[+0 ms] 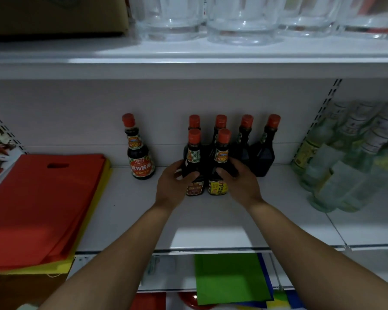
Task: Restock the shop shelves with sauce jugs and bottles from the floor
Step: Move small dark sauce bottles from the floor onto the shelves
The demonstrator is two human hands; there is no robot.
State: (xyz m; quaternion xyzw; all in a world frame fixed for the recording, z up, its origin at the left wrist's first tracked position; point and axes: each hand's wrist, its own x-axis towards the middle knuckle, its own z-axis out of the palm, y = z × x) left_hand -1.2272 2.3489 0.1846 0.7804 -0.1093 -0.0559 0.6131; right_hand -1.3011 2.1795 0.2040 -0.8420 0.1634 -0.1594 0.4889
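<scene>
we are looking down at a white shelf (211,220) where two dark sauce bottles with red caps are standing upright side by side, touching each other. the left hand (177,182) is wrapping round the lower body of the left front bottle (194,153), with its thumb lying across the front and its fingers curling behind. the right hand (239,180) is gripping the right front bottle (222,156) in the same way (its yellow label is showing just below the thumb). both bottles are sitting nearer the back panel than the front edge, and their bases are appearing to rest on the shelf board.

right behind them a back row (246,139) of four matching bottles is standing against the panel, and the two held bottles are covering the lower parts of the two leftmost. a lone bottle (139,153) with a red label is standing apart to the left.

further left, a stack of red bags (43,198) is lying flat over yellow ones and overhanging the shelf edge. at the right, pale green bottles (345,164) are crowding together. on the shelf above, clear glass tumblers (242,25) are standing beside a cardboard box (54,14), and below us a green sheet (229,276) is lying on the lower shelf.
</scene>
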